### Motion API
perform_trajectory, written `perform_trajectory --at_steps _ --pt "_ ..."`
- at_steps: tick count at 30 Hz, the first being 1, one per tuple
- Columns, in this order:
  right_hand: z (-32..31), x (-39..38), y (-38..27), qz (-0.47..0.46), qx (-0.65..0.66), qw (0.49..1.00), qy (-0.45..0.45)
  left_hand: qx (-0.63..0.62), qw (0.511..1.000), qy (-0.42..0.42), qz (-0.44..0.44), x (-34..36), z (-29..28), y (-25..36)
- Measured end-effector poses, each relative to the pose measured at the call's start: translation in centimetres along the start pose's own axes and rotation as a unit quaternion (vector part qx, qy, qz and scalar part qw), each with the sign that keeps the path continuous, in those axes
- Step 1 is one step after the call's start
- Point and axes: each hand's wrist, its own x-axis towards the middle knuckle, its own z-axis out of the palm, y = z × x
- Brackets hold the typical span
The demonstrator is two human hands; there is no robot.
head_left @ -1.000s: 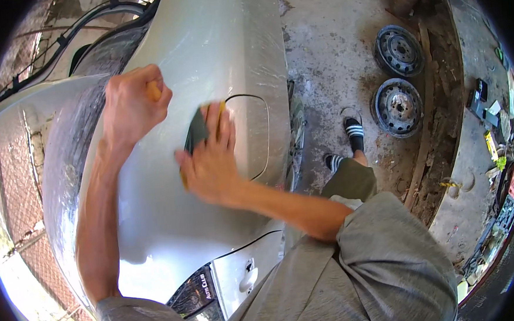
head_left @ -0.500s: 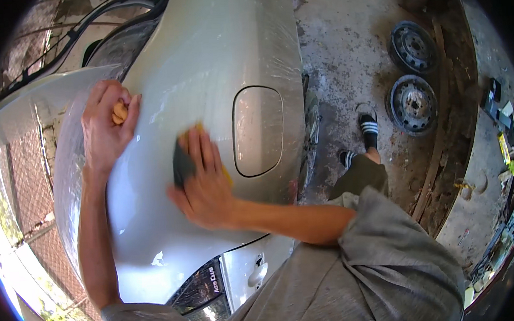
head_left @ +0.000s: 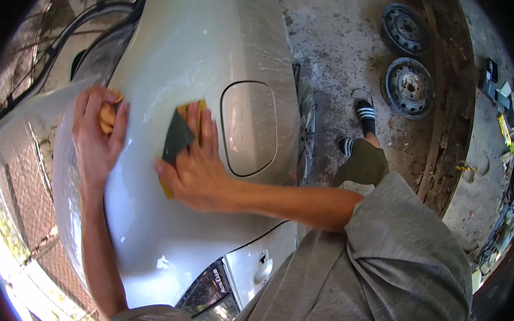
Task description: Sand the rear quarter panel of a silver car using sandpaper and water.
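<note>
A silver car's rear side panel (head_left: 155, 222), wet-looking in places, spreads beneath both hands. Flat against it, my right hand (head_left: 202, 175) presses a dark grey sheet of sandpaper (head_left: 177, 136), thumb at one edge and fingers over the other. Yellow edges of a backing pad (head_left: 202, 108) stick out past the sheet. The rounded-square fuel flap (head_left: 249, 128) lies just right of these fingers. My left hand (head_left: 97, 132) is closed around a crumpled orange-tan sponge or cloth (head_left: 108, 118), resting at the panel's left edge by the rear window.
A white door handle (head_left: 263, 273) and a dark side window (head_left: 209, 293) are near my body. Two bare steel wheel rims (head_left: 408, 87) lie on the stained concrete floor (head_left: 332, 44) at right. Various odds and ends (head_left: 500, 101) sit along the far right.
My right hand has slid the sandpaper slightly left and up over the panel. My left hand has shifted a little left with the sponge or cloth. The whole view has moved slightly.
</note>
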Motion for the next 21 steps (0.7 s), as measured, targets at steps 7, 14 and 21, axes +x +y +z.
perform_trajectory --at_steps 7,14,21 --pt "-0.3 7.0 5.2 0.077 -0.106 0.989 0.072 0.000 1.000 -0.010 -0.005 0.7 0.3 0.3" --pt "-4.9 16.5 11.1 -0.073 -0.127 0.979 0.144 -0.006 0.999 -0.010 -0.042 0.8 -0.2 1.1" --pt "-6.8 24.0 8.9 -0.169 -0.181 0.961 0.123 -0.035 0.998 0.054 -0.021 2.6 1.9 1.9"
